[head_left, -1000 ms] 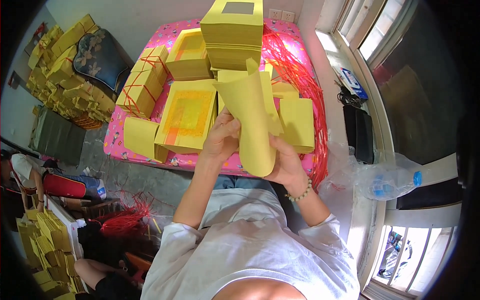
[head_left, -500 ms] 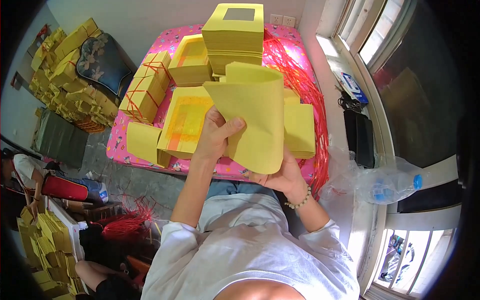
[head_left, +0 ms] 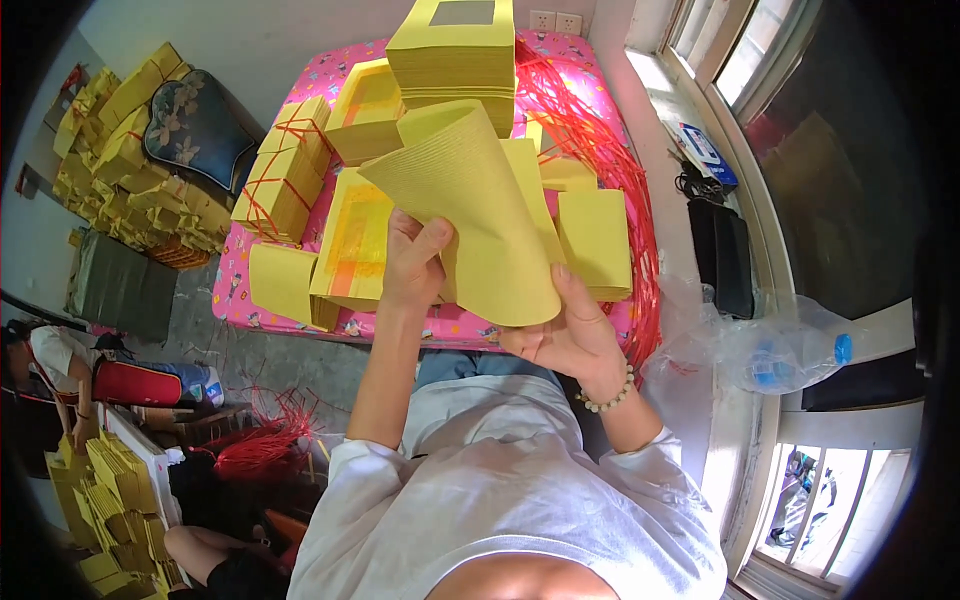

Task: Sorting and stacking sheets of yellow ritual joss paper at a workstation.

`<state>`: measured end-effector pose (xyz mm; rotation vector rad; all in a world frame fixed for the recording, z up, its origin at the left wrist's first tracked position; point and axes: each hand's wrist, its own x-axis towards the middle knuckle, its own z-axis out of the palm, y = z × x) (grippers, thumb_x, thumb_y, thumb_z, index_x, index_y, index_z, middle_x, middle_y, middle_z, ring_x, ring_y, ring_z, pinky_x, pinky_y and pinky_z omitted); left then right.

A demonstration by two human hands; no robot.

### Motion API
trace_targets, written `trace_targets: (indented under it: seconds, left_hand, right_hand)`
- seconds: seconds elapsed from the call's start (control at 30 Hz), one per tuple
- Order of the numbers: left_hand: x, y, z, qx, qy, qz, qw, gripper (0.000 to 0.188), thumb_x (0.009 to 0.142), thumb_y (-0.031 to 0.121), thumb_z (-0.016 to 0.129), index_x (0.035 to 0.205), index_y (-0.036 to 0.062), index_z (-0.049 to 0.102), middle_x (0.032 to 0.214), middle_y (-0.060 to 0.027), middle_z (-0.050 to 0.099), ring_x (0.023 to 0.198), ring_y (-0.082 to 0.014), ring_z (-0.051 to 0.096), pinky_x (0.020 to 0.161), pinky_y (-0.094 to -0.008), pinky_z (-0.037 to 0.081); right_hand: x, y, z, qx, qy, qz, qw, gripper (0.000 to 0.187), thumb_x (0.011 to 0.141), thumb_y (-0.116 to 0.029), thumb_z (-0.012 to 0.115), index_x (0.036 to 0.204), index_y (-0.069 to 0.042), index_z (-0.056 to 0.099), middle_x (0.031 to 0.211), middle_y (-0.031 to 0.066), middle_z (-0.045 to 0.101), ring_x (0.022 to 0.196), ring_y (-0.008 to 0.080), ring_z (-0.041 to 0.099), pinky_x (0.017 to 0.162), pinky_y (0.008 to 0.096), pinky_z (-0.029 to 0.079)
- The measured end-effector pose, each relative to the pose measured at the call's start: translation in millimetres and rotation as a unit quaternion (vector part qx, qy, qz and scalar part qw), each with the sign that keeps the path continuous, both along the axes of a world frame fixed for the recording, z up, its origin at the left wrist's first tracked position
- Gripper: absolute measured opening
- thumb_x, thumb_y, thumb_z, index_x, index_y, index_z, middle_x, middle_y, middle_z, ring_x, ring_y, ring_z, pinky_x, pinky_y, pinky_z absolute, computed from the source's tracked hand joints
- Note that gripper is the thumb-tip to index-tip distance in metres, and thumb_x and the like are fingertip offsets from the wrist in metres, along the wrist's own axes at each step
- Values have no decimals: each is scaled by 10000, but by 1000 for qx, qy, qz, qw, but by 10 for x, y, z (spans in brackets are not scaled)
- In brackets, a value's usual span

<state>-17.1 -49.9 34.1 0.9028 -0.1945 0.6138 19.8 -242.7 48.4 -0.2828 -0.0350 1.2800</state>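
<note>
A curled sheaf of yellow paper (head_left: 490,220) is held up in front of me, its layered edges fanned at the upper left. My left hand (head_left: 415,260) pinches its left side, thumb on top and fingers hidden behind. At the lower right corner, my right hand (head_left: 575,335), with a beaded bracelet, grips the sheaf between the thumb and the fingers beneath. Beyond it rises a tall stack of yellow paper (head_left: 452,70) with a grey square on top. Close behind the sheaf lie a yellow paper stack with an orange band (head_left: 355,235) and a plain yellow stack (head_left: 597,240).
A pink patterned bed (head_left: 240,290) bears the stacks, tied bundles (head_left: 283,185) and red strands (head_left: 600,150). Right, a windowsill holds a black case (head_left: 718,260) and a clear plastic bottle (head_left: 790,355). Left are a chair (head_left: 195,125), piled yellow paper and another person (head_left: 60,360).
The sheaf has tilted leftward and its layers have fanned apart at the upper left. My right thumb has come up onto its right edge. The view has shifted slightly.
</note>
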Motion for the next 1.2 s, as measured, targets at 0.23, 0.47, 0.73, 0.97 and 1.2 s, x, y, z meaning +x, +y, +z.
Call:
trace_targets:
  seconds: [0.23,0.47,0.73,0.97,1.2]
  left_hand:
    - [-2,-41,87,-106,-32,-101,989,509,790,232,752,1201,19,541,1137,-78,627,989,-179,621,868,-316,483]
    - [10,44,75,-18,-13,-18,1000,419,815,169,720,1167,12,555,1093,-68,642,983,-165,612,878,-298,471]
    - [-23,-54,286,154,47,134,978,300,823,42,693,1099,19,579,1032,-49,647,962,-115,590,839,-261,471]
    - [38,-283,309,264,56,113,956,363,817,33,695,1141,3,535,1034,-59,612,955,-120,580,817,-255,468]
    - [191,-458,448,176,6,239,955,477,823,21,679,1234,14,435,1014,-95,604,949,-135,584,819,-271,478]
  right_hand:
    - [-164,67,-41,42,29,22,998,468,833,-452,651,1174,-143,561,1031,-17,577,773,88,437,647,245,379]
    - [-101,67,50,-24,52,-77,995,429,866,-400,641,1194,-141,545,1050,8,584,861,108,494,669,257,403]
    - [170,20,90,-227,-514,-328,759,511,840,-168,698,1245,-37,415,1229,71,474,1058,158,484,901,295,404]
    - [393,177,176,-146,-596,-313,725,509,851,-114,677,1282,-20,423,1192,71,542,1096,142,513,929,296,411]
    - [617,284,53,-139,-590,-309,733,403,883,-115,647,1237,-9,487,1103,50,609,996,96,566,837,253,467]
